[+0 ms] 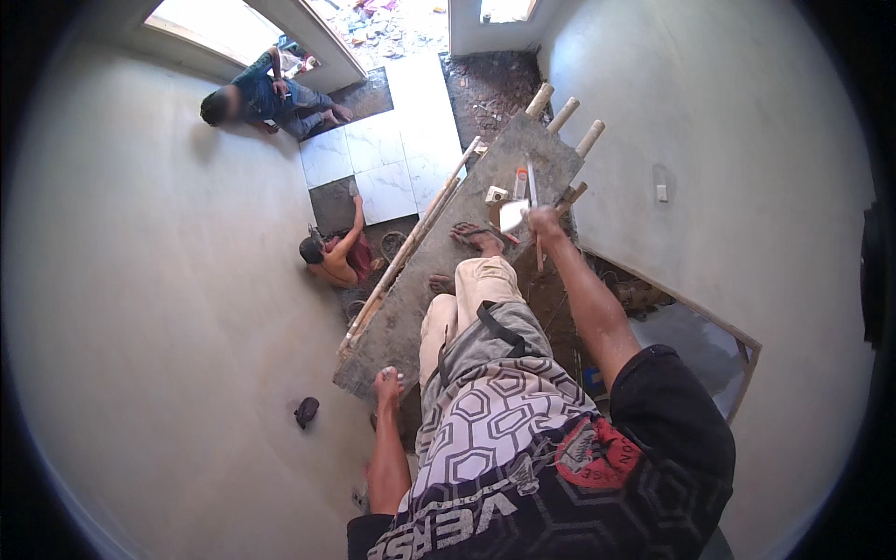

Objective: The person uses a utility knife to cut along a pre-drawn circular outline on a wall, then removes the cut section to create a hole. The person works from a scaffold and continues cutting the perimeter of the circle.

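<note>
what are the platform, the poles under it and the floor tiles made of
The platform: looks like a flat board caked in grey cement or plaster, matte and rough; its core is hidden. The poles: pale round wood or bamboo, unfinished, cut ends showing. The floor tiles: glossy white ceramic or marble-look slabs with faint veining and thin joints. The right hand grips a trowel with a shiny metal blade.

Rough grey plank (411,289), wooden poles (563,115), glossy white tiles (383,154), matt walls (140,280)

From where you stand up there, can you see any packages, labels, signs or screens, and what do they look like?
Small box: on the platform's far end, whitish, squarish.
Slim carton: right beside the box, upright, white with a reddish patch.
Wall plate: on the right wall, small, white, rectangular.
No signs or screens show.
</note>
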`<state>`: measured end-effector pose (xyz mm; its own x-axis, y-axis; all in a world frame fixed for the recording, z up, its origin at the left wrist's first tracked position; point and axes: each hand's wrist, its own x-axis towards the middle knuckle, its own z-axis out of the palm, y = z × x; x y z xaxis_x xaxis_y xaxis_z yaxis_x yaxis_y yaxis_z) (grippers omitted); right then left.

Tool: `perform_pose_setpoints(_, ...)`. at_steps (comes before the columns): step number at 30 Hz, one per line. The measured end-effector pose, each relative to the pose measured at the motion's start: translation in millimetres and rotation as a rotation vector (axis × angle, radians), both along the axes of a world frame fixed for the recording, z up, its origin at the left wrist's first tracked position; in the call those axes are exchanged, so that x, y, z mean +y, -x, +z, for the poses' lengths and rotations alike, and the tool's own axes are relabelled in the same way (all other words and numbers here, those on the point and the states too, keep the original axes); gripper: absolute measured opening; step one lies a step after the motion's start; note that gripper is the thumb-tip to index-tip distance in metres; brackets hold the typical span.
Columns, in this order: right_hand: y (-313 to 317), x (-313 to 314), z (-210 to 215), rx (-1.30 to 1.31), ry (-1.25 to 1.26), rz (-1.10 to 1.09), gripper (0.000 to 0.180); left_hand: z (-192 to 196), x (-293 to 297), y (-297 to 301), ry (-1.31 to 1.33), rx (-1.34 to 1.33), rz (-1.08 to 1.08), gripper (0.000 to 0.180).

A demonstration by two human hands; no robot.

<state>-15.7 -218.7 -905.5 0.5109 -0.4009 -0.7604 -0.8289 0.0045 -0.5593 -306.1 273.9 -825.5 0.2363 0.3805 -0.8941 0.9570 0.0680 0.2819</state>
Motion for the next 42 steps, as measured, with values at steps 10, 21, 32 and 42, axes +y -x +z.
perform_pose_setpoints(10, -135.9, -61.0, 70.1, -0.328, -0.343, -0.243, 0.021, 27.5, -20.3, -68.3, -0.048, -0.228, -0.093, 0.026)
perform_pose_setpoints(21, 213.8, 5.2, -48.6, 0.554, 0.336, 0.351, 0.042, 17.9, -34.7, -81.8, 0.069, -0.262, -0.093, 0.024)
perform_pose_setpoints(32, 201.6, 6.4, -94.0, 0.452, 0.358, 0.319, 0.036, -16.1, -21.0, -52.3, 0.164, -0.158, -0.002, 0.019)
perform_pose_setpoints(42, -54.3, 106.4, -64.1, -0.355, 0.034, 0.368, 0.022, 29.0, 57.6, -178.2, 0.073, -0.611, -0.163, 0.022)
